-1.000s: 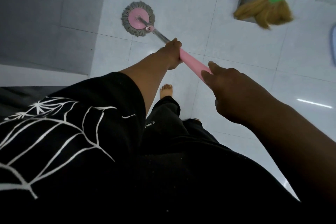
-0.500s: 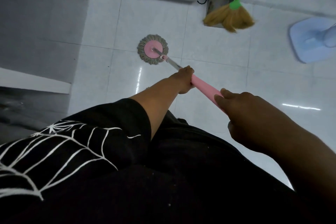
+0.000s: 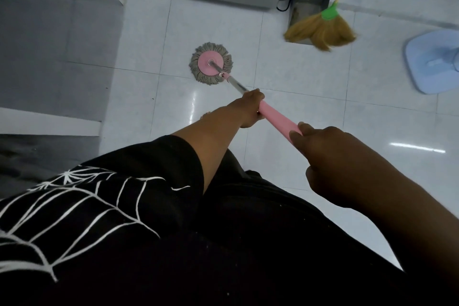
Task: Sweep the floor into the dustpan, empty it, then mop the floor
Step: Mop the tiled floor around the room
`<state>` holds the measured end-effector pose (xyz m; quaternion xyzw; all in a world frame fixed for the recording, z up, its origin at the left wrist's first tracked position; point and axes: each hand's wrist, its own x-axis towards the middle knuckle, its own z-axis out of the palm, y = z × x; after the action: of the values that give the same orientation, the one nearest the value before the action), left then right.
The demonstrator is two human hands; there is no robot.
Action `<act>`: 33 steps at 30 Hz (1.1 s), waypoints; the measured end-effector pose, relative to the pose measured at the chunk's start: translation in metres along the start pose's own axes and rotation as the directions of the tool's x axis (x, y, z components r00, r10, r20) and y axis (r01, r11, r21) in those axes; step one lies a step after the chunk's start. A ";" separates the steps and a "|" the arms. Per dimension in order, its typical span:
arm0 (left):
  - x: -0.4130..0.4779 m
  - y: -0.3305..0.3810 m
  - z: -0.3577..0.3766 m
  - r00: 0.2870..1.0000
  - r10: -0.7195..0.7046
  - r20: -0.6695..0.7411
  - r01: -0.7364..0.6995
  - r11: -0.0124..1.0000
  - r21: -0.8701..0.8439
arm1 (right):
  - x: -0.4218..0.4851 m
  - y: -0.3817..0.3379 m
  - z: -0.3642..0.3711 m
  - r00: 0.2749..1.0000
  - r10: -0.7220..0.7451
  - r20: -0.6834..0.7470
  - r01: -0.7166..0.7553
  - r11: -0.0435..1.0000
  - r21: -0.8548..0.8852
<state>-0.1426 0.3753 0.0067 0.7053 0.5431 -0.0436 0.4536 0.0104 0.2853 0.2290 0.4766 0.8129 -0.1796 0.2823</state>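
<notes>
Tiled floor [image 3: 323, 109] bears mop [image 3: 211, 64], left hand [image 3: 251, 106] and right hand [image 3: 331, 156] gripping.

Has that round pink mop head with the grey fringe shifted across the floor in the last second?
Yes. The round pink mop head with grey fringe slid rightwards, off the floor-tile joint it covered, toward the straw broom.
</notes>
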 end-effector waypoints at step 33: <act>0.070 -0.137 -0.151 0.980 -0.027 0.195 -0.035 0.950 0.310 | 0.167 -0.103 -0.058 0.978 0.188 -0.088 -0.151 0.934 0.323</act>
<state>-0.2896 0.5294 -0.0247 0.7614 0.4804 -0.1975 0.3879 -0.1609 0.3802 0.1711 0.5937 0.7448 -0.2533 0.1690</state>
